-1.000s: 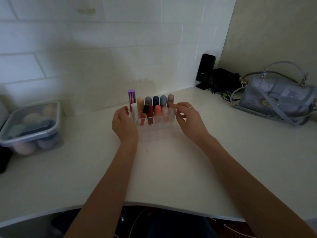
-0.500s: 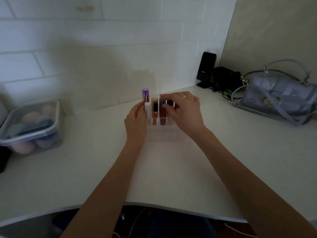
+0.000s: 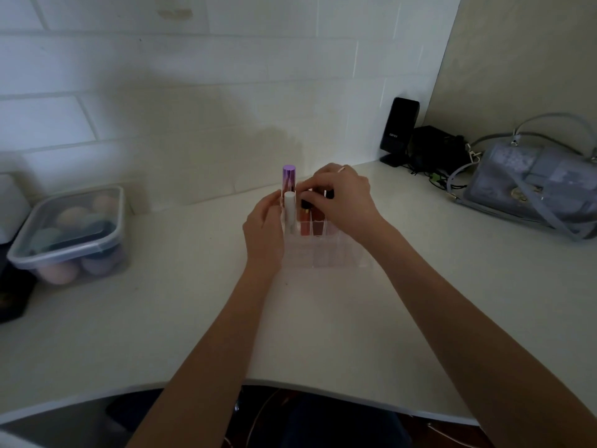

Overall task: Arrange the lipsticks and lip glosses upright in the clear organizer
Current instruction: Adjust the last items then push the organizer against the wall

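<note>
A clear organizer (image 3: 326, 253) sits on the white counter, its front compartments empty. In its back rows stand tubes upright: a tall purple-capped lipstick (image 3: 288, 178) at far left, a white tube (image 3: 289, 212) just before it, and two reddish lip glosses (image 3: 310, 221) beside it.

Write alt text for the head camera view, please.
Two bare hands work at a clear plastic organizer on a white counter: the right hand covers upright lip products, the left hand rests beside a white tube and a purple-capped tube.
</note>
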A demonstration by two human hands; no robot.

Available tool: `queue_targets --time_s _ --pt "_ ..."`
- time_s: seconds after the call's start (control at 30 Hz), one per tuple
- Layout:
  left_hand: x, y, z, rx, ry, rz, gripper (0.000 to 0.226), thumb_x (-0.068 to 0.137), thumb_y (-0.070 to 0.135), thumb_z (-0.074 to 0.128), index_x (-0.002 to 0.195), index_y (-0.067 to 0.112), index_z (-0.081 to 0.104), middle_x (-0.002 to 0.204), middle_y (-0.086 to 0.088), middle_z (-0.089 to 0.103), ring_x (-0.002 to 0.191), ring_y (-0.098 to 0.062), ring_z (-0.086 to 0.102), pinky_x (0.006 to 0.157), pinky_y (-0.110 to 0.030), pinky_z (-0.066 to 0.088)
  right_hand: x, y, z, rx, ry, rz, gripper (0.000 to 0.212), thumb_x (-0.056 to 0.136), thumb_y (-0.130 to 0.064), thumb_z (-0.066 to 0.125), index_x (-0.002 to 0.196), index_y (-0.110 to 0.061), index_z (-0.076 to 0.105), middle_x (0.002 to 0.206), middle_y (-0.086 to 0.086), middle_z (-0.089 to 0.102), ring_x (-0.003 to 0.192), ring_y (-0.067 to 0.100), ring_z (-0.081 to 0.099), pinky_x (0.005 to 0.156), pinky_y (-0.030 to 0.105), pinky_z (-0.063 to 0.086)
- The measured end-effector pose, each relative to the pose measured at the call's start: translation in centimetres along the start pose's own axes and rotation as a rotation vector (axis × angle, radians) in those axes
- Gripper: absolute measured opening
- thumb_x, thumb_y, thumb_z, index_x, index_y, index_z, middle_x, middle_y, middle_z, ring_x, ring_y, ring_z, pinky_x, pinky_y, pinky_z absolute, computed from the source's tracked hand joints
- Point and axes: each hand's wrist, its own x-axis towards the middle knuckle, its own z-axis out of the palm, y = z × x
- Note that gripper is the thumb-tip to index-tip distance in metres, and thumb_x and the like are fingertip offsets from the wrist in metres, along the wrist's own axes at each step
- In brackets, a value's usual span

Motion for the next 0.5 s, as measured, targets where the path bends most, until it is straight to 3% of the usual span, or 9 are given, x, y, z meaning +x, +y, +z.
queue_targets --time_s 0.17,0.33,0.5 --pt "0.41 -0.22 -0.67 -0.023 0.041 -0.084 0.032 0.093 0.008 0.046 0.119 0.012 0.064 0.115 -0.005 0.066 0.100 -0.012 0.060 0.092 -0.023 0.046 -0.02 -0.23 -0.56 0.027 -0.055 -0.012 0.015 0.087 -0.029 0.064 0.097 -0.035 0.073 0.101 -0.012 0.070 0.098 0.016 0.057 0.094 0.047 0.042" --pt "0.34 -0.24 -0.52 0.006 -0.003 -0.091 0.029 0.093 0.016 0.049 0.115 0.014 0.067 0.108 0.001 0.068 0.096 -0.013 0.061 0.079 -0.016 0.046 0.14 -0.33 -0.70 -0.005 -0.079 -0.003 0.018 0.088 -0.027 0.061 0.099 -0.037 0.071 0.099 -0.014 0.071 0.095 0.010 0.053 0.094 0.047 0.041" --pt "0.23 -0.01 -0.58 0.002 -0.013 -0.106 0.026 0.092 0.017 0.051 0.109 0.016 0.071 0.101 0.002 0.070 0.091 -0.011 0.063 0.073 -0.013 0.046 0.25 -0.41 -0.84 0.019 -0.096 0.019 0.020 0.088 -0.022 0.061 0.098 -0.035 0.072 0.101 -0.014 0.072 0.095 0.009 0.062 0.095 0.045 0.044"
